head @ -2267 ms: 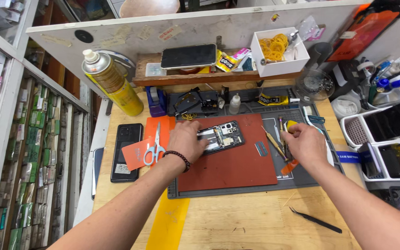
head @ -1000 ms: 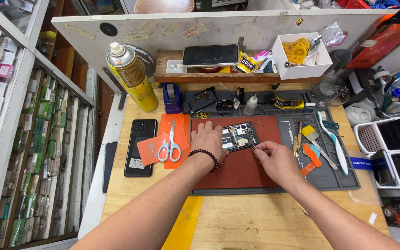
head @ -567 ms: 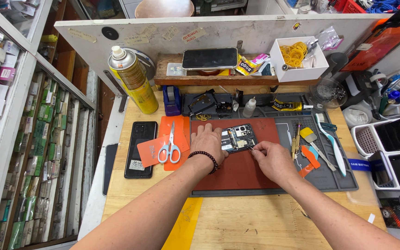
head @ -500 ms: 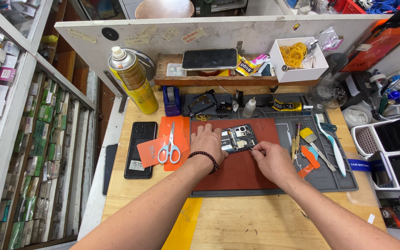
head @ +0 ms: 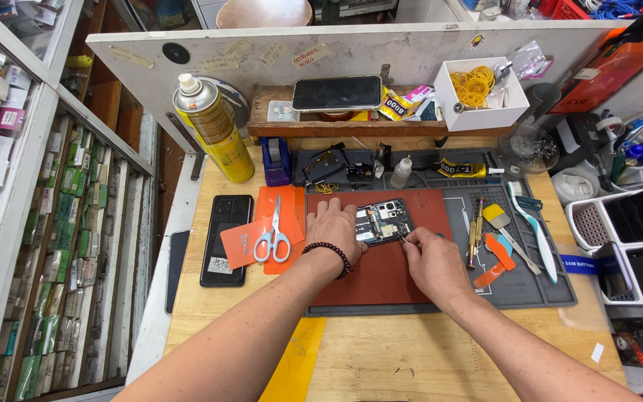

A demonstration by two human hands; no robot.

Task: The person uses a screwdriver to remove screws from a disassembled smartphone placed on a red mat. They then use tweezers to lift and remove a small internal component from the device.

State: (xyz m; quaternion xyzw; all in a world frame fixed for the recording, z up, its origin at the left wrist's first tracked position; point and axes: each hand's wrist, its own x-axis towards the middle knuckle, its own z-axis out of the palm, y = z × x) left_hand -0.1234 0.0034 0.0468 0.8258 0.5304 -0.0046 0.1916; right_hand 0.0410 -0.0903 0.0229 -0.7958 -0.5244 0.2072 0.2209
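The opened phone (head: 382,221) lies on the red mat (head: 381,275) at the centre of the desk (head: 411,350). The left hand (head: 334,229) rests its grip flat on the phone's left edge. The right hand (head: 432,260) pinches a thin metal tool (head: 405,239), tip touching the phone's lower right corner. Scissors (head: 272,232) lie just left.

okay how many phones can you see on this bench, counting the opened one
3 for sure: the opened phone under both hands on the red mat, a black phone left of the scissors, and one on the wooden shelf. The right-hand trays may hold more.
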